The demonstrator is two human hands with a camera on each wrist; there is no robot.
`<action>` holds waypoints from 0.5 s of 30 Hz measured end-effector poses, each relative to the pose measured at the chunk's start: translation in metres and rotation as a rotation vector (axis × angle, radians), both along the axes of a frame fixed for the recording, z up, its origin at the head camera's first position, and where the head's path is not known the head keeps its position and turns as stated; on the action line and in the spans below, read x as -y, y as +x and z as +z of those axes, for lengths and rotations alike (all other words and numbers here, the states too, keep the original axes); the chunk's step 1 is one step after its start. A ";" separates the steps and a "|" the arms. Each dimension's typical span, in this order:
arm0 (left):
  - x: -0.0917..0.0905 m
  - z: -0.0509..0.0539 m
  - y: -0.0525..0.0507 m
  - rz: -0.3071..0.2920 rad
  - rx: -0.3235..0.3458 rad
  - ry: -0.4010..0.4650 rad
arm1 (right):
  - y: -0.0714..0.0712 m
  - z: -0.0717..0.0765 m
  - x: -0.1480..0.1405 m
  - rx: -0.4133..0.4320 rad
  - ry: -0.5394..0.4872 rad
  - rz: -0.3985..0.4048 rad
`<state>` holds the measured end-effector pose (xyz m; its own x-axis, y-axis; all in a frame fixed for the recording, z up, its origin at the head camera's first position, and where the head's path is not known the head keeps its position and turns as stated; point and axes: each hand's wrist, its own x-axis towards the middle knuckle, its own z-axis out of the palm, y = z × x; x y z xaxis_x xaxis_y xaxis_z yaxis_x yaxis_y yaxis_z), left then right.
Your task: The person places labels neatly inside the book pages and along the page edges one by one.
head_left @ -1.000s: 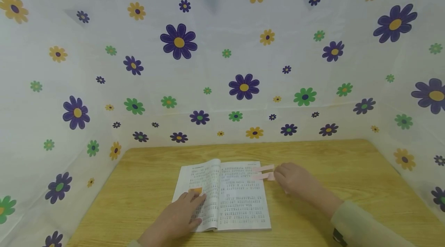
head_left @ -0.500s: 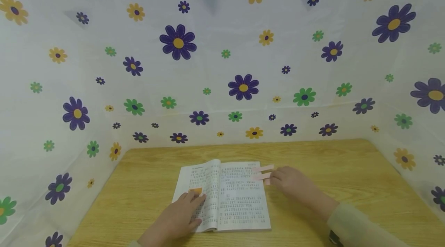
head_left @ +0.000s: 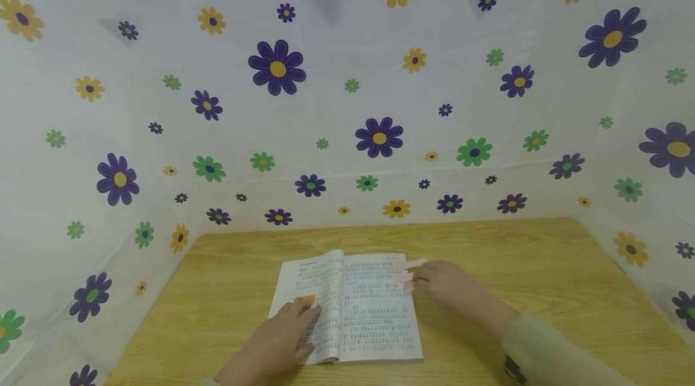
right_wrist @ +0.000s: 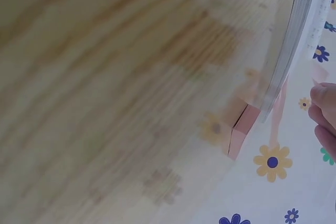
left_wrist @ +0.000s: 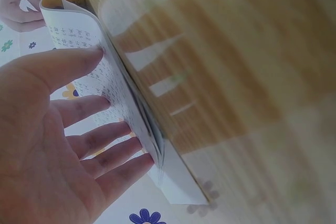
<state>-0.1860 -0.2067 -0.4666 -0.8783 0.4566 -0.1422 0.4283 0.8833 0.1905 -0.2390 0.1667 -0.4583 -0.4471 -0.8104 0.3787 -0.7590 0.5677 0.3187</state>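
An open book [head_left: 374,313] lies on the wooden table, its pages covered in printed text. My left hand [head_left: 279,335] rests with fairly straight fingers on the left page [left_wrist: 79,38], beside a small orange patch [head_left: 305,299]. At the right page's outer edge, my right hand [head_left: 447,285] pinches a thin pink paper strip [right_wrist: 318,72] against the page. Another pink strip [head_left: 411,264] sticks out past the page edge just above. In the right wrist view, a pink folded piece [right_wrist: 245,119] and a narrow pink strip [right_wrist: 278,114] project from beside the book's edge.
The wooden table [head_left: 217,289] reaches around the book on all sides. White sheeting [head_left: 326,108] printed with purple, green and yellow flowers hangs behind the table and along both sides. The tabletop reflects the book and strips in the wrist views.
My right hand has moved left to the page edge, bringing the pink strip onto the right page below the other strip. My left hand has stayed on the left page.
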 end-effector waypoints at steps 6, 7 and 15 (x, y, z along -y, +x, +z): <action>0.001 0.000 0.000 0.000 -0.003 0.003 | -0.003 -0.001 0.003 0.032 0.031 -0.009; 0.001 0.000 0.000 -0.001 -0.005 0.004 | -0.003 -0.001 0.003 0.034 0.039 -0.009; 0.001 0.002 0.002 -0.016 -0.014 0.011 | -0.006 -0.003 0.005 0.082 0.071 0.010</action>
